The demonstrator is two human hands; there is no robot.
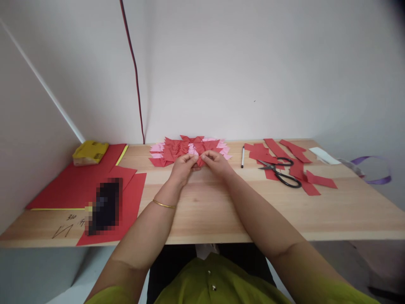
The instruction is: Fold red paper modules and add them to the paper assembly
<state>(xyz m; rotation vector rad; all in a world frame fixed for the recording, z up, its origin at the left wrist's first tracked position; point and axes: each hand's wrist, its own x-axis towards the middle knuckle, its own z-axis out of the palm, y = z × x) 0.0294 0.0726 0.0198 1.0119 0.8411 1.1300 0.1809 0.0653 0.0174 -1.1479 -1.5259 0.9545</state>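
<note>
Both my hands meet at the middle of the table, in front of a pile of folded paper pieces. My left hand [185, 166] and my right hand [217, 163] pinch a small piece of red folded paper [200, 162] between thumbs and fingers. Most of that paper is hidden by the fingertips. Right behind it lie several folded red paper pieces [175, 148] mixed with pink folded paper pieces [157, 148], heaped near the wall.
Black-handled scissors [276, 171] lie among red paper scraps [262, 152] on the right, beside a white pen [243, 157]. At left, red paper sheets [71, 181] bear a yellow packet [90, 153] and a blurred dark object [106, 207]. A white strip [325, 156] lies far right.
</note>
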